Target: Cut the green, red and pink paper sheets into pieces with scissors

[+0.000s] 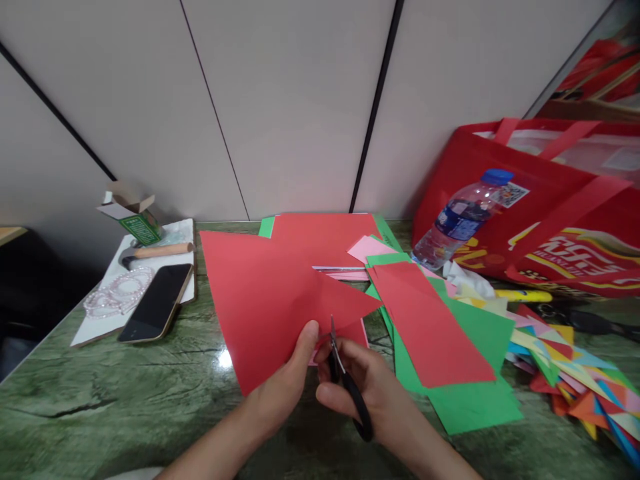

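Note:
A large sheet of red paper is pinched at its lower right edge by my left hand, thumb on top. My right hand grips black-handled scissors, whose blades point away from me beside my left thumb, at the paper's edge. A pointed flap of the red sheet juts out to the right above the blades. Whether the blades are closed on paper I cannot make out. Just right of my hands lie cut red strips on several green sheets.
At left, a white board bears a hammer, beaded loops, a phone and a small green box. At right stand a water bottle and a red bag, near folded coloured paper pieces. A wall closes the back.

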`<state>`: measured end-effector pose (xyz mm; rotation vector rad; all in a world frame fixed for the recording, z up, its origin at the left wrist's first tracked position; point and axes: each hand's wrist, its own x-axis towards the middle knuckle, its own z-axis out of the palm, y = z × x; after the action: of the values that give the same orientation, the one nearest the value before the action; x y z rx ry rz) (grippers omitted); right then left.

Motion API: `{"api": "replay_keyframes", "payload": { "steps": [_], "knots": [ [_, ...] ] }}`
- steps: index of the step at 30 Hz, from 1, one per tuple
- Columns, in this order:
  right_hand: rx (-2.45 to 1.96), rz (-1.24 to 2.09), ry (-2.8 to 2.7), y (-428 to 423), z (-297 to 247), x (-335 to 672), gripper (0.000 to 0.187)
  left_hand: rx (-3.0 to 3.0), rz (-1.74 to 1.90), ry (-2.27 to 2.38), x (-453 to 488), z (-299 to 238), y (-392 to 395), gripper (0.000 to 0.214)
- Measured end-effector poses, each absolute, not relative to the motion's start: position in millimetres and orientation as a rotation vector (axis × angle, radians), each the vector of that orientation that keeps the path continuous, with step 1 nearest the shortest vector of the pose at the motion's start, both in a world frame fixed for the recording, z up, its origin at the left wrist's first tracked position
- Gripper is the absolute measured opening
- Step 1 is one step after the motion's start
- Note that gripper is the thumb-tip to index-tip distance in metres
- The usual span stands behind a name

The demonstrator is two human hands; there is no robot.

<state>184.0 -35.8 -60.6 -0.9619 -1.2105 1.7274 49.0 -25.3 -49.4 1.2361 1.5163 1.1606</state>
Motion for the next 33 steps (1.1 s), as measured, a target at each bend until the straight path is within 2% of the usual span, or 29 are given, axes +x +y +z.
{"api": "replay_keyframes", "payload": {
  "steps": [19,33],
  "knots": [
    [-0.946,1.684,-1.218,-34.8,-62.6,179.7,0.037,1.227,1.035,1.518,51.1,-41.0,-26.4,0.027],
    [-1.041,1.690,-1.205,-35.9,-64.3,178.6,0.037,1.229,1.081,1.568,48.7,-42.8,-24.5,0.021]
  ]
}}
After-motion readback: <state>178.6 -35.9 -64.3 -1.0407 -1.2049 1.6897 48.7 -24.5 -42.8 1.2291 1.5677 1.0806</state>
